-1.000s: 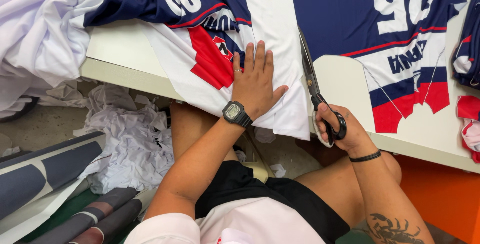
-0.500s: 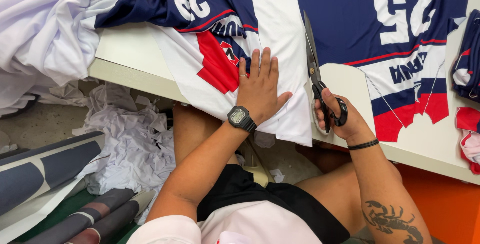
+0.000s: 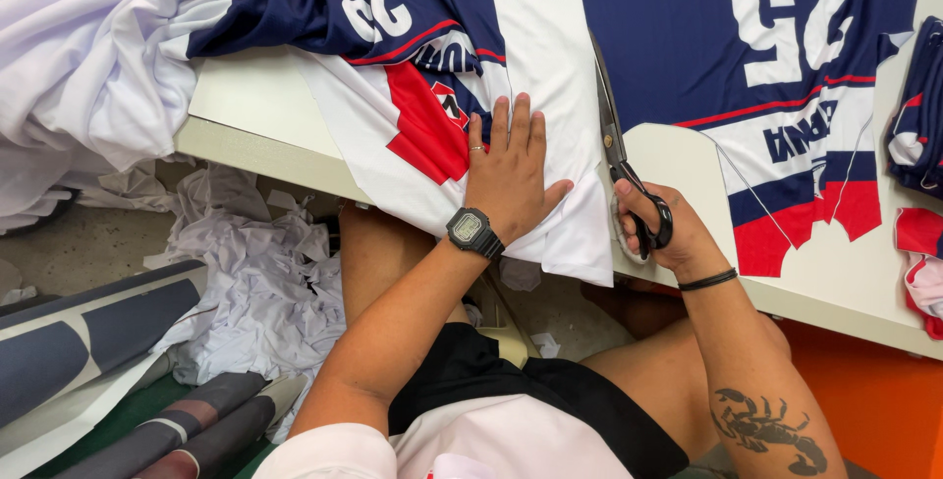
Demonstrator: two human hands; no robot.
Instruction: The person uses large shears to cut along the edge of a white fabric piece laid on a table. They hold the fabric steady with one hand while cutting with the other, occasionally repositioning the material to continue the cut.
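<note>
Fabric (image 3: pixel 550 56), a printed sheet of navy, white and red jersey panels, is lying across the pale cutting table (image 3: pixel 255 106) with its near edge hanging over the front rim. Scissors (image 3: pixel 617 150) are standing with their blades pointing away from the person, running along the boundary between a white stripe and the navy panel bearing a large white number. The right hand (image 3: pixel 668 228) is gripping the black handles, thumb and fingers threaded through the loops and curled tight; a black band is sitting on that wrist and a scorpion tattoo is showing on the forearm. The left hand (image 3: pixel 511 179) is pressing flat on the white part of the cloth just left of the blades, fingers stretched out and close together, grasping nothing, a ring on one finger and a black digital watch (image 3: pixel 473 231) on the wrist. White cloth (image 3: pixel 88 76) is bunching up at the far left of the table, crumpled white scraps (image 3: pixel 265 282) are piling on the floor beneath, and more printed pieces (image 3: pixel 918 135) are lying at the right edge
</note>
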